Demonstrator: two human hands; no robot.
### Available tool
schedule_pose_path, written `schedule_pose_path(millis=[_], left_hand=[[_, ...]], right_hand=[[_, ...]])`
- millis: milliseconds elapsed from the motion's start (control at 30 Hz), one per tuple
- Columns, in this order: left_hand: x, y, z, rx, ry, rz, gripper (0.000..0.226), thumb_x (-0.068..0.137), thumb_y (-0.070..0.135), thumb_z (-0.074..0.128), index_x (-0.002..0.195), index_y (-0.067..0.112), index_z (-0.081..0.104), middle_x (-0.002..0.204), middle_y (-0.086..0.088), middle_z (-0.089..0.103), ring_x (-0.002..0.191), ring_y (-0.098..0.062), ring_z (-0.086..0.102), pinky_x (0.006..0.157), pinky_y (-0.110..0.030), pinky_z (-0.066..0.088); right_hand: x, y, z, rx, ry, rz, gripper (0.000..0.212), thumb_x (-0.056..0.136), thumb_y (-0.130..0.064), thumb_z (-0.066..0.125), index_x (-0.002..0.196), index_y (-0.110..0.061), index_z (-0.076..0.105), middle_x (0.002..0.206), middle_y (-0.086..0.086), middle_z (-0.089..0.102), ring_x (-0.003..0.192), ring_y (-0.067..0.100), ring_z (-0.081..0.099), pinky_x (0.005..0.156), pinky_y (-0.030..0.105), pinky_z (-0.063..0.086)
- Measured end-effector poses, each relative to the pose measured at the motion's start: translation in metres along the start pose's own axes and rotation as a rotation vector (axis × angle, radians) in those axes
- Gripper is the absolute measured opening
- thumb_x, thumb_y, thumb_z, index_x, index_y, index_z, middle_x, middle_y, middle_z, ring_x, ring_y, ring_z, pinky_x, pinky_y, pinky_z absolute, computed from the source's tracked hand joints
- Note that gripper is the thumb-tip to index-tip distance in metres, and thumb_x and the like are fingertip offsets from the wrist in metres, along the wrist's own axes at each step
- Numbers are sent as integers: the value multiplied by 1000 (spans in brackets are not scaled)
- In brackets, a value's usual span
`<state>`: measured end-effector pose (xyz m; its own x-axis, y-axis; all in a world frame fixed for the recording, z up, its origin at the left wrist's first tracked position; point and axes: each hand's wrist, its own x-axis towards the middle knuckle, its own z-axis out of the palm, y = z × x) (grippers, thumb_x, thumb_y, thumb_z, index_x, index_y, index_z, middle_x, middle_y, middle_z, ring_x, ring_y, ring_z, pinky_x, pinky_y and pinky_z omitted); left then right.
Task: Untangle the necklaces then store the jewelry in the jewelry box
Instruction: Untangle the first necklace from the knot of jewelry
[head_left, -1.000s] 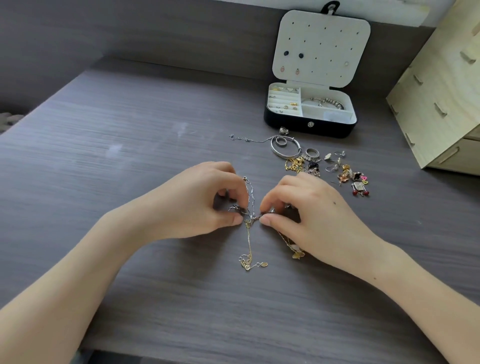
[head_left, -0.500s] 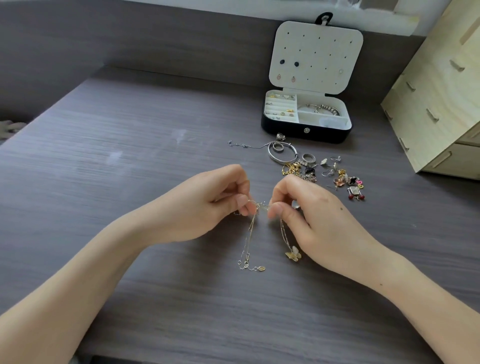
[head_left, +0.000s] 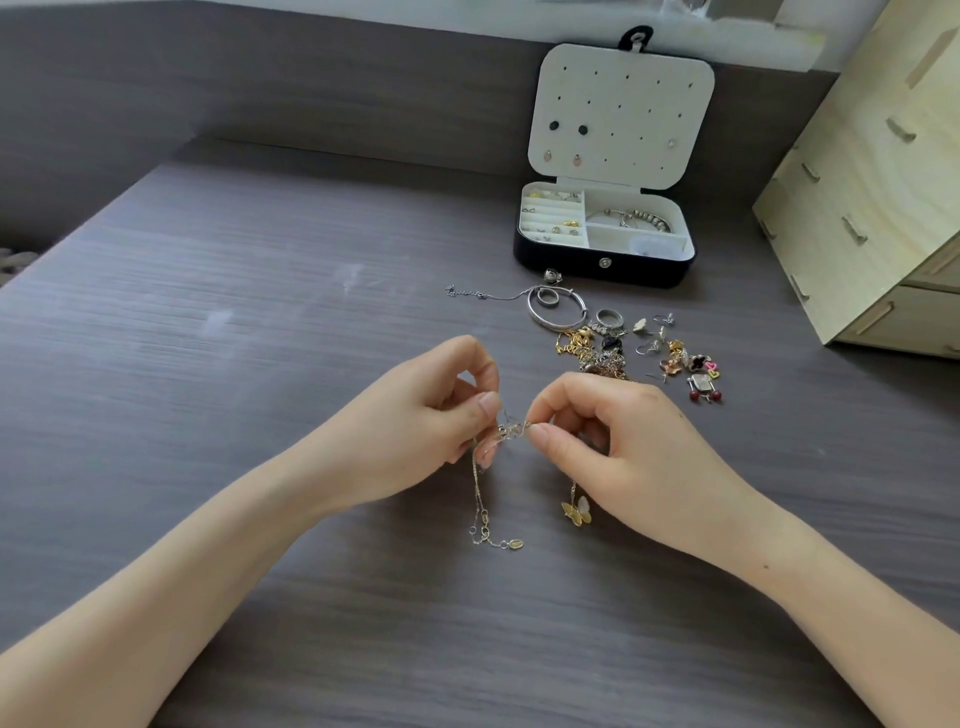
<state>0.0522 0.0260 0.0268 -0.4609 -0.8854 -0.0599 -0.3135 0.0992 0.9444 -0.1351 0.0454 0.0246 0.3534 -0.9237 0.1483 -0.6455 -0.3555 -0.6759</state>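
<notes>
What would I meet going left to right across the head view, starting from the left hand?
Left hand → knotted necklaces, pinched by both hands → right hand → wooden drawer unit.

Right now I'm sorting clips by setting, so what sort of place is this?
Probably a home desk or dressing table: a dark wood-grain tabletop, an open jewelry box with loose jewelry before it, and a plywood drawer unit to its right.
</notes>
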Motion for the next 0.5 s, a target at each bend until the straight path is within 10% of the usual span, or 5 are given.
schedule_pose_path(millis=[500], left_hand=[[-1,1,1,200,4,59,16,69,17,46,77,26,57,64,2,56,67,-25,51,64,-31,41]], right_hand=[[-2,-3,-3,204,-30,107,11,86,-19,59,76,-21,58,62,-2,61,62,25,57,66,43,49]])
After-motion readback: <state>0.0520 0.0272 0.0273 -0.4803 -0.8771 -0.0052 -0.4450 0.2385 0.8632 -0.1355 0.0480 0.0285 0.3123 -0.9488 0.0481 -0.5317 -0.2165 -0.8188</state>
